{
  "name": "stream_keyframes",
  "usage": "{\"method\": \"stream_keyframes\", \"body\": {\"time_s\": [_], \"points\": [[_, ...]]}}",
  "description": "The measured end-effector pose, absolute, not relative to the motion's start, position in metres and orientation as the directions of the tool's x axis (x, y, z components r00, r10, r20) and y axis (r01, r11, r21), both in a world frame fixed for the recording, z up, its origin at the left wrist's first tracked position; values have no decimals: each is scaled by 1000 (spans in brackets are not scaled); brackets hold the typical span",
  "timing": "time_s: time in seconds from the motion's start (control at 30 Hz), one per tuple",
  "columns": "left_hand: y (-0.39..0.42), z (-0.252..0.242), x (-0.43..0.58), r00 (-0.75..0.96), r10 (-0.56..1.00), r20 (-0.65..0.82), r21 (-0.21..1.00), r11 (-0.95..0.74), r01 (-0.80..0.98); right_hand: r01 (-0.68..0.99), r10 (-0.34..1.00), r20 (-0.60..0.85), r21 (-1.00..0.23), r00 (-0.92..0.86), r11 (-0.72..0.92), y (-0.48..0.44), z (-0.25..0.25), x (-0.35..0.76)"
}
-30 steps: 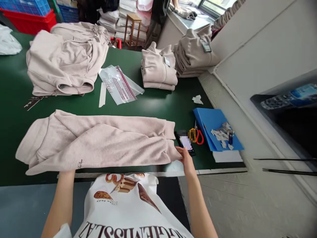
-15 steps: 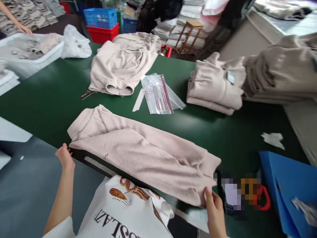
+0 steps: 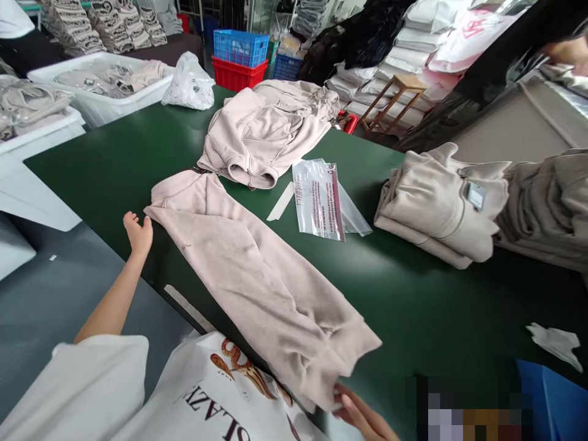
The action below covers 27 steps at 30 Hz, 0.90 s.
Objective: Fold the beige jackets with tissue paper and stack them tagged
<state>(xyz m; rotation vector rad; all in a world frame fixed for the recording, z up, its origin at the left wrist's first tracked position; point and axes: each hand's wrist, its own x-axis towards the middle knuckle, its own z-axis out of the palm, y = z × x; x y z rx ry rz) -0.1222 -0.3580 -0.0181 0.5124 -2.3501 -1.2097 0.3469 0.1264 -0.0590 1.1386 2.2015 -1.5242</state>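
A pair of pale pink-beige sweatpants (image 3: 257,263) lies folded lengthwise on the green table (image 3: 404,312), its waistband at the far left and its leg cuffs nearest me on the right. My left hand (image 3: 139,236) is beside the waistband corner, fingers apart, with no cloth visible in it. At the lower cuff, my right hand (image 3: 361,413) pinches the edge of the fabric; part of it is cut off by the frame. A small embroidered mark shows on the upper leg.
Beyond the sweatpants lie a heap of beige garments (image 3: 271,128), a clear printed plastic bag (image 3: 319,199) and a paper strip (image 3: 280,202). Folded garments (image 3: 436,208) are stacked at right. White bins (image 3: 110,104) stand at left. A blue object (image 3: 555,398) sits lower right, beside a blurred-out patch.
The view has swung, so the table's things sit differently in frame. The sweatpants now slant more steeply, waistband farther away and close to the garment heap. Both hands have moved along with its ends.
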Motion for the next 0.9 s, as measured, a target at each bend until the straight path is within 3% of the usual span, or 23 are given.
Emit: {"method": "stream_keyframes", "body": {"time_s": [0.07, 0.1, 0.13, 0.17, 0.2, 0.27, 0.37, 0.47, 0.57, 0.7, 0.8, 0.9], "points": [[-338, -17, -80, -907, -151, 393, 638, 755, 151, 683, 325, -604, -682, -727, 262, 170, -39, 333], [-324, -19, -50, -910, 109, 399, 527, 785, 325, 613, 361, -499, -694, -788, 377, 193, -30, 318], [-310, -23, -18, -861, 352, 367, 430, 757, 493, 507, 436, -293, -677, -851, 534, 213, -24, 298], [-296, -29, 14, -782, 551, 293, 346, 701, 624, 387, 430, -78, -600, -899, 700, 229, -21, 273], [-282, -36, 45, -708, 679, 193, 286, 652, 702, 243, 333, 104, -493, -937, 836, 240, -22, 245], [-257, -49, 94, -624, 773, 116, 215, 594, 775, -93, -15, 288, -260, -958, 961, 247, -35, 188], [-225, -64, 132, -546, 824, 148, 143, 529, 837, -551, -518, 316, -21, -795, 834, 237, -67, 117], [-201, -68, 138, -497, 840, 217, 102, 487, 867, -761, -738, 304, 60, -602, 646, 227, -89, 74], [-185, -67, 136, -497, 818, 291, 91, 494, 865, -848, -810, 279, -29, -516, 530, 213, -90, 47], [-180, -74, 135, -487, 809, 328, 197, 446, 873, -746, -815, 29, -421, -579, 516, 181, -67, 33], [-181, -77, 136, -540, 798, 268, 429, 403, 808, -495, -709, -132, -627, -693, 601, 173, -38, 40], [-171, -67, 139, -600, 776, 197, 733, 290, 616, -235, -563, -198, -763, -802, 603, 183, -9, 52]]}}
